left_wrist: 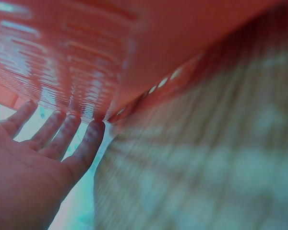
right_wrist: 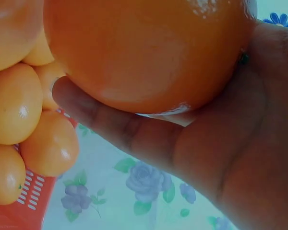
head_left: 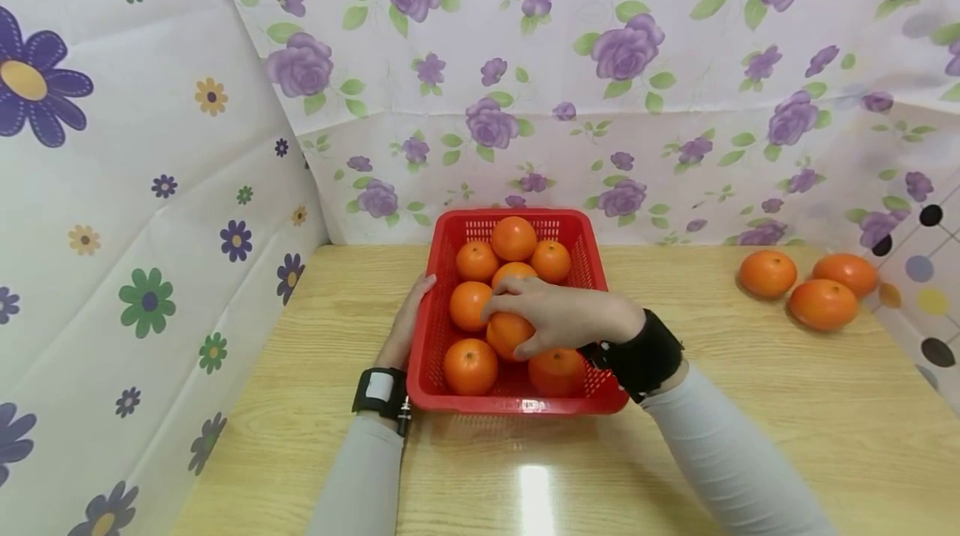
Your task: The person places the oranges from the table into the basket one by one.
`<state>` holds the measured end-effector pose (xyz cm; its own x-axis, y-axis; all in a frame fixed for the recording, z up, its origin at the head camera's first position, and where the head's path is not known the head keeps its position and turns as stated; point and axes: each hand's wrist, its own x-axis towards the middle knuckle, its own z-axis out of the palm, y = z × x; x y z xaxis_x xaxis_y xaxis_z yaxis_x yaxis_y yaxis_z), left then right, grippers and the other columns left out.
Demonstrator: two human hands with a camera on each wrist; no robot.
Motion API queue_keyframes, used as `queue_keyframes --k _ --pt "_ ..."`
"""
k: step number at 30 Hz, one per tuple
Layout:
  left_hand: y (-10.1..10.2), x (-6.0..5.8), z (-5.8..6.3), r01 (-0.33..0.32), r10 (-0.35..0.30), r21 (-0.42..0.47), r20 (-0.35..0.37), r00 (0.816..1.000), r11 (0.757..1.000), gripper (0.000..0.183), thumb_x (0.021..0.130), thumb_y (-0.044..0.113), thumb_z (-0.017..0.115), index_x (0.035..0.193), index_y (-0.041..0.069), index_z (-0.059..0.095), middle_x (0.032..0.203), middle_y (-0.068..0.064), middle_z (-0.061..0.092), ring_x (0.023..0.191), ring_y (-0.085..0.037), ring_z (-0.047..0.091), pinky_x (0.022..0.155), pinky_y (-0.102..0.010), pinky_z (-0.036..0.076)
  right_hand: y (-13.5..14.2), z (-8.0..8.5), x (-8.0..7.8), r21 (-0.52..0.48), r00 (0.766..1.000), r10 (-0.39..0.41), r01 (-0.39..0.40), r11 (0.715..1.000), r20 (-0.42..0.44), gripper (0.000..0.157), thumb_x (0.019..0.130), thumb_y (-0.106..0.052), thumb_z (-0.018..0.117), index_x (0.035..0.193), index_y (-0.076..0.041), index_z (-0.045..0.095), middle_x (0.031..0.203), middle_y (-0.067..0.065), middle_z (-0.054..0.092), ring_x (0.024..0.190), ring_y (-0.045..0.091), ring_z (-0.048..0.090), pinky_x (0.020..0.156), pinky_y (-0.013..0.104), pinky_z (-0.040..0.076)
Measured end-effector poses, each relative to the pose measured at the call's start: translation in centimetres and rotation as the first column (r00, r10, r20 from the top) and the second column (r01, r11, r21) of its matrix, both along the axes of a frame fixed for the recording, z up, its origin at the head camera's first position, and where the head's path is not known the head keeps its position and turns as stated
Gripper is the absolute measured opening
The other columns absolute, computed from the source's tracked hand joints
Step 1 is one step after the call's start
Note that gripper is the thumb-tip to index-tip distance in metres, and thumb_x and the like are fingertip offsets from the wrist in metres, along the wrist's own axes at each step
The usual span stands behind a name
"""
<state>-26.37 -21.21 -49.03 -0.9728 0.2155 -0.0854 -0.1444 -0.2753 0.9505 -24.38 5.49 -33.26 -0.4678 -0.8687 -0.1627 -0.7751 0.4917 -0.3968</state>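
Note:
A red plastic basket (head_left: 423,336) with slotted walls stands on the table and holds several oranges. My right hand (head_left: 561,315) reaches in from the right and grips one orange (head_left: 507,338) near the middle, thumb and fingers around its sides. In the right wrist view that orange (right_wrist: 149,52) fills the hand, with other oranges (right_wrist: 17,103) beyond it. Along the basket's left outer wall lies my left hand (head_left: 407,321), fingertips at the rim. The left wrist view shows its fingers (left_wrist: 88,146) extended and spread against the slotted wall (left_wrist: 86,62).
Three oranges (head_left: 823,305) lie together on the wooden table (head_left: 712,386) at the right. Behind the basket rises a flowered cloth (head_left: 487,161), and another patterned sheet (head_left: 187,269) borders the left side. A dotted sheet (head_left: 926,294) edges the far right.

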Motion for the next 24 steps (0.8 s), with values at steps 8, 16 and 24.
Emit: queue_keyframes --k 8,16,24 --pt "0.0 0.6 1.0 0.040 -0.040 0.011 0.003 0.999 0.999 0.062 0.110 0.050 0.037 0.166 0.033 0.018 0.169 -0.008 0.028 0.147 -0.028 0.036 0.120 -0.053 0.033 -0.7 -0.7 0.4 0.045 1.000 -0.004 0.003 0.999 0.023 0.047 0.092 -0.018 0.079 0.134 -0.024 0.061 0.132 0.000 0.046 0.123 0.021 0.044 0.099 0.034 0.050" --pt "0.0 1.0 1.6 0.044 -0.044 0.011 0.002 0.999 0.999 0.061 0.111 0.049 0.036 0.166 0.033 0.018 0.169 -0.010 0.026 0.147 -0.027 0.036 0.120 -0.051 0.033 -1.7 -1.6 0.9 0.174 0.998 0.000 -0.011 0.985 0.065 0.045 0.092 -0.024 0.078 0.134 -0.026 0.061 0.133 -0.002 0.049 0.121 0.024 0.048 0.105 0.044 0.044" --pt "0.1 1.1 1.4 0.032 -0.032 0.030 0.001 1.000 0.999 0.060 0.110 0.049 0.038 0.166 0.034 0.020 0.169 -0.008 0.027 0.147 -0.026 0.036 0.120 -0.050 0.032 -2.3 -2.1 1.3 0.231 0.999 0.003 -0.015 0.973 0.049 0.042 0.096 -0.030 0.076 0.134 -0.026 0.060 0.130 -0.002 0.047 0.122 0.023 0.047 0.105 0.040 0.043"
